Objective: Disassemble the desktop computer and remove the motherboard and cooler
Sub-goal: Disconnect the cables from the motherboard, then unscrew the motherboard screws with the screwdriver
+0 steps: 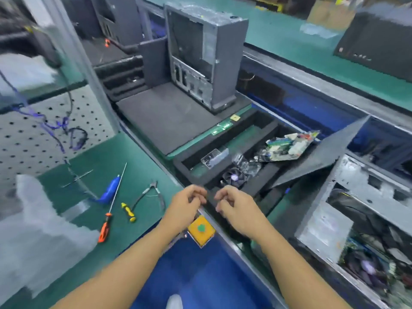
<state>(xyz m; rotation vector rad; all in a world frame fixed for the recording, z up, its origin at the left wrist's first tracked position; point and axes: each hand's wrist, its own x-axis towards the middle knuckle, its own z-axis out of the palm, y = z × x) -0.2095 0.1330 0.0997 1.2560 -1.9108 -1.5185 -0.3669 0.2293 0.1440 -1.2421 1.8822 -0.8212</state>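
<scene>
- On a foam tray beyond the green surface, a motherboard and a cooler lie out of their case, the cooler fan-side up.
- The motherboard rests tilted, long axis running left to right, right end raised.
- A stripped case stands upright behind; a second case, at right, looks still loaded, so work likely remains.
- The left hand and right hand hover at the tray's near edge, each grip loosely curled, apparently empty.
</scene>
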